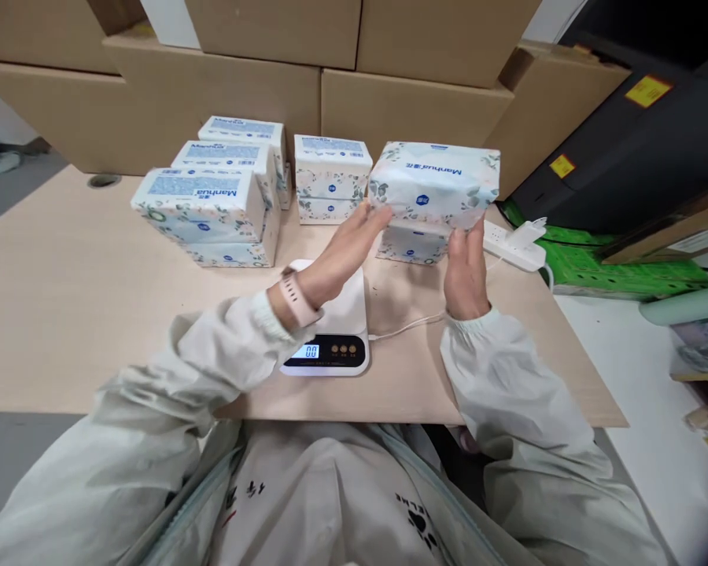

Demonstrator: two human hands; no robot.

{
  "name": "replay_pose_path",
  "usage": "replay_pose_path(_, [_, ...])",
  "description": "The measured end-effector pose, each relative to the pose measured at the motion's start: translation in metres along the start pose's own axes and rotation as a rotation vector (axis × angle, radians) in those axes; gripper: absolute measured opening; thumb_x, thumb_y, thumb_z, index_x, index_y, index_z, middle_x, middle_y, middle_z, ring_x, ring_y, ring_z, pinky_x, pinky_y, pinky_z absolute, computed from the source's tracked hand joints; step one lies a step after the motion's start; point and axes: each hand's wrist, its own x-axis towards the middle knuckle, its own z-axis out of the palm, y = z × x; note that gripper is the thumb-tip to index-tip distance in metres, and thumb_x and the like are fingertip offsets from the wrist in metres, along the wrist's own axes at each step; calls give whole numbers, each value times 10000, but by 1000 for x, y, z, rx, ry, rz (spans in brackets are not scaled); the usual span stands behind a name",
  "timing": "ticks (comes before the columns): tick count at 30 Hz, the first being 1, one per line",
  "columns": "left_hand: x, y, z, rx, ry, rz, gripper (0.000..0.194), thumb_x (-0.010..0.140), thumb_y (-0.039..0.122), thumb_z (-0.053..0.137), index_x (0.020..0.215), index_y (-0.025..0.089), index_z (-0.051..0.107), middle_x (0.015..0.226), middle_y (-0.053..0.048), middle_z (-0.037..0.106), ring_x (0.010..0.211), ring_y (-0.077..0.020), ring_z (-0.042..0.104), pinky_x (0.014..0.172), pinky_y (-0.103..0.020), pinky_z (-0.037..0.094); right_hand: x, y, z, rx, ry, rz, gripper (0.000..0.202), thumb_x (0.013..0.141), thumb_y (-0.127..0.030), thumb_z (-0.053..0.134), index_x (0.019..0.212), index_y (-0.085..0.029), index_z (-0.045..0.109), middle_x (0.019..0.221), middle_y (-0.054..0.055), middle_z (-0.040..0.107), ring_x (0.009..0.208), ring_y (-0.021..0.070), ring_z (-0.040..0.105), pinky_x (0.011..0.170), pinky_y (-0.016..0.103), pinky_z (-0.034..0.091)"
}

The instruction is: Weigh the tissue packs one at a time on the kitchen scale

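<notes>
Between my two hands is a pack of tissues [436, 185] with a blue and floral wrapper, tilted toward me above a lower tissue pack [411, 244]. My left hand [348, 251] presses its left side, fingers closed against it. At its lower right, my right hand [467, 271] grips the near corner. Whether the held pack touches the one beneath, I cannot tell. Under my left forearm lies a white digital scale [339, 310], its display [310, 351] reading 0.0 and its plate partly hidden.
Stacked tissue packs [204, 208] stand at the left, and another stack [332, 179] in the middle. Cardboard boxes [224, 102] wall off the table's [82, 314] back. A white cable [410, 325] leaves the scale; a power strip [516, 245] sits at the right edge.
</notes>
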Motion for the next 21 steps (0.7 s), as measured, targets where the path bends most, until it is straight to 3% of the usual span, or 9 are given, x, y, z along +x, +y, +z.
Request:
replay_pose_path(1, [-18, 5, -10, 9, 28, 18, 653, 1085, 471, 544, 1660, 181, 433, 1838, -34, 234, 1735, -202, 173, 1427, -372, 185, -10, -13, 3, 26, -27, -30, 769, 1049, -734, 430, 1696, -334, 315, 1848, 14, 265, 1739, 266, 200, 1452, 521, 131])
replay_pose_path(3, [-54, 8, -31, 31, 90, 86, 621, 1061, 492, 605, 1635, 275, 511, 1805, 45, 320, 1722, -183, 221, 1436, -341, 193, -33, -32, 13, 76, -94, -75, 755, 1068, -694, 429, 1702, -300, 320, 1837, 34, 297, 1738, 261, 212, 1456, 502, 141])
replay_pose_path(6, [-104, -8, -59, 77, 162, 195, 525, 1039, 565, 667, 1547, 441, 623, 1718, 156, 450, 1705, -222, 275, 1444, -387, 236, -75, -38, 30, 130, -240, -55, 692, 1090, -622, 438, 1703, -320, 328, 1810, 36, 364, 1719, 252, 282, 1443, 502, 218])
replay_pose_path(10, [-145, -48, -81, 107, 194, 125, 618, 1074, 550, 638, 1651, 360, 527, 1772, 76, 380, 1716, -257, 240, 1451, -429, 198, -120, -21, 50, 116, -358, 10, 646, 1105, -552, 436, 1700, -318, 345, 1759, 78, 451, 1664, 260, 400, 1412, 516, 303])
replay_pose_path(13, [-152, -69, -91, 99, 186, 10, 633, 1056, 597, 642, 1619, 320, 558, 1762, 10, 421, 1700, -293, 292, 1435, -457, 238, -130, -7, 58, 24, -394, -22, 627, 1102, -533, 434, 1681, -295, 391, 1692, 116, 533, 1604, 291, 484, 1368, 570, 373])
replay_pose_path(16, [-147, -77, -104, 130, 195, -57, 533, 1023, 661, 650, 1413, 301, 696, 1690, -30, 535, 1677, -331, 343, 1417, -494, 268, -129, 4, 56, -83, -376, -90, 628, 1084, -553, 452, 1658, -298, 439, 1688, 124, 542, 1615, 330, 466, 1346, 645, 368])
replay_pose_path(18, [-143, -78, -112, 146, 247, -53, 495, 1024, 670, 644, 1325, 284, 719, 1673, -46, 553, 1673, -332, 348, 1413, -503, 265, -129, 10, 50, -136, -302, -68, 645, 1078, -585, 444, 1665, -316, 435, 1721, 107, 511, 1638, 337, 435, 1358, 675, 317])
replay_pose_path(21, [-138, -80, -121, 101, 343, 7, 455, 1069, 609, 611, 1363, 272, 697, 1660, -46, 564, 1661, -291, 372, 1418, -474, 250, -130, 15, 41, -114, -125, 16, 646, 1087, -610, 394, 1659, -314, 457, 1719, 97, 520, 1633, 331, 448, 1362, 671, 293])
